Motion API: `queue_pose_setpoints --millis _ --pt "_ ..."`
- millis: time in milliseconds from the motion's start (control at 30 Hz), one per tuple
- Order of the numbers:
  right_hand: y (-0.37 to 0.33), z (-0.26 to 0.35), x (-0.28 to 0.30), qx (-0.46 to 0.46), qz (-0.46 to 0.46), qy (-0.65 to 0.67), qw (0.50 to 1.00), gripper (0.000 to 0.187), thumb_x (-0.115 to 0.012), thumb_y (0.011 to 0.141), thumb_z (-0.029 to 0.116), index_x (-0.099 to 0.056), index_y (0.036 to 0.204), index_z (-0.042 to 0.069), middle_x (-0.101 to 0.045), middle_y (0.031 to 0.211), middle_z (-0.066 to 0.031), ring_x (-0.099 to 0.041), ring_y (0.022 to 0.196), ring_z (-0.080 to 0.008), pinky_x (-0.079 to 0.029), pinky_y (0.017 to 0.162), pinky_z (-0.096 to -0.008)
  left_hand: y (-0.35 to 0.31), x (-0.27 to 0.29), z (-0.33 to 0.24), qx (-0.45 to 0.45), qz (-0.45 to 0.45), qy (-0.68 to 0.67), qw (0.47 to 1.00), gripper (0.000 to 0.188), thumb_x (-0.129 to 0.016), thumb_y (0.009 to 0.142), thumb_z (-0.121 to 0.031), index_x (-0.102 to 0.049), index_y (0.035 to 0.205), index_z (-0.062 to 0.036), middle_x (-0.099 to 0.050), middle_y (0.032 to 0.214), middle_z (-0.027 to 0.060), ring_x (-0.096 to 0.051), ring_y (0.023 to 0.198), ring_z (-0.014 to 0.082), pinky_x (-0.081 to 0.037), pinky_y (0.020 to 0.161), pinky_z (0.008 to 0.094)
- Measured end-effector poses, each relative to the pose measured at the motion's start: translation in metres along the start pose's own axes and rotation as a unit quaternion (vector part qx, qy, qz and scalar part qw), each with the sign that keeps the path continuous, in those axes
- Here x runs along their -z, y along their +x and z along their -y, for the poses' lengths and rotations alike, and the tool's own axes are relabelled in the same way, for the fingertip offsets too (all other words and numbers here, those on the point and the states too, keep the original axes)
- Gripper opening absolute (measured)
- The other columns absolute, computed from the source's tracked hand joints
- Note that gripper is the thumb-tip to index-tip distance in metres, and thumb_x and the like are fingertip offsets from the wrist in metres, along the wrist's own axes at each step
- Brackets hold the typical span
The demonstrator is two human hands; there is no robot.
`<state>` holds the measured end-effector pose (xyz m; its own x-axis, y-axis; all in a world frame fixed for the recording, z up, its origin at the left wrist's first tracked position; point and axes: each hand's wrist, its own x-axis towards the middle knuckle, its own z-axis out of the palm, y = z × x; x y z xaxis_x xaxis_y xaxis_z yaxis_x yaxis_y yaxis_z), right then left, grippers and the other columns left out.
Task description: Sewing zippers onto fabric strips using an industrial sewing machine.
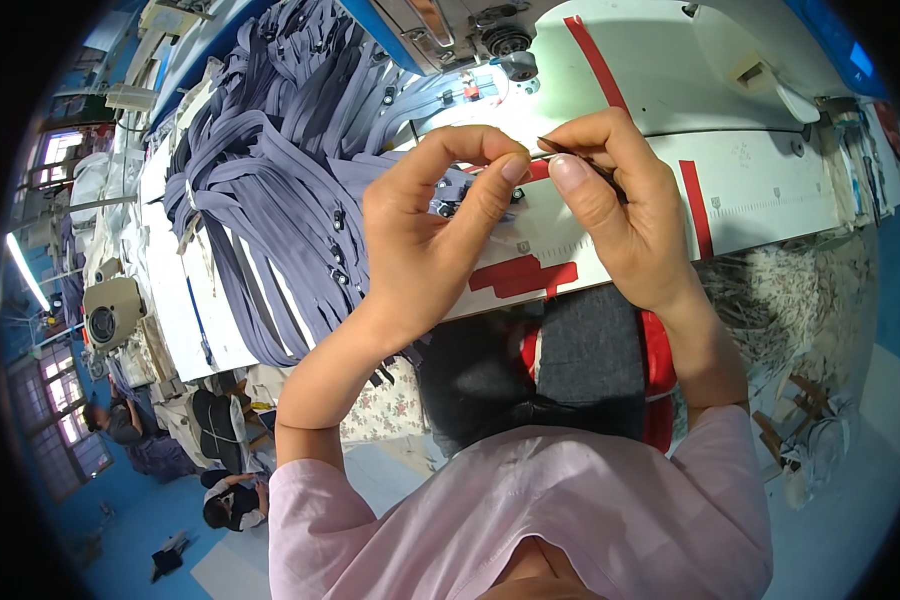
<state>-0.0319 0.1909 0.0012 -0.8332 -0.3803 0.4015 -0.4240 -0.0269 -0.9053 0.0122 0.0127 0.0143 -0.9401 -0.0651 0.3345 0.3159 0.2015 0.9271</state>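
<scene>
Over the white sewing table [760, 180], both my hands meet just in front of the sewing machine [425, 30]. My left hand [410, 235] is closed, thumb and forefinger pinched together; whatever lies between them is too small to name. In my right hand [635, 220] is a thin dark pointed tool [550, 147], its rear part mostly hidden by the fingers. The two pinches almost touch, with a thin sliver showing between them. Left of my hands spreads a large pile of grey-blue zippers [270, 170] with small black sliders [339, 220].
Red tape strips [696, 210] and a printed ruler scale mark the table. A blue pen [200, 325] lies at its left end. Scraps and threads [790, 300] fill the cloth below the right edge. Two people [238, 500] are far off at lower left.
</scene>
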Motion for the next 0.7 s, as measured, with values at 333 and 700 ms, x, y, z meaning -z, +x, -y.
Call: queue_pose_setpoints --millis 333,700 --pt "-0.004 -0.001 0.001 -0.024 -0.022 0.003 0.999 0.015 -0.063 0.098 0.015 -0.058 0.097 0.001 -0.06 0.072 -0.0003 -0.052 0.063 -0.0029 -0.043 0.058 -0.021 0.0 -0.003 -0.001 -0.004 0.007 0.033 0.999 0.013 -0.072 0.091 -0.006 -0.068 0.097 0.0043 -0.071 0.091 0.0058 -0.064 0.084 0.0108 -0.051 0.078 0.0248" --pt "0.018 -0.041 0.054 -0.03 -0.067 -0.467 0.881 0.029 -0.064 0.096 0.03 -0.064 0.107 0.004 -0.064 0.105 -0.0118 -0.064 0.089 -0.0291 -0.052 0.079 -0.0418 0.029 0.041 0.023 0.067 -0.025 0.112 0.991 0.016 -0.068 0.095 -0.01 -0.069 0.102 0.0037 -0.072 0.092 0.0054 -0.065 0.088 0.0082 -0.052 0.08 0.0241"
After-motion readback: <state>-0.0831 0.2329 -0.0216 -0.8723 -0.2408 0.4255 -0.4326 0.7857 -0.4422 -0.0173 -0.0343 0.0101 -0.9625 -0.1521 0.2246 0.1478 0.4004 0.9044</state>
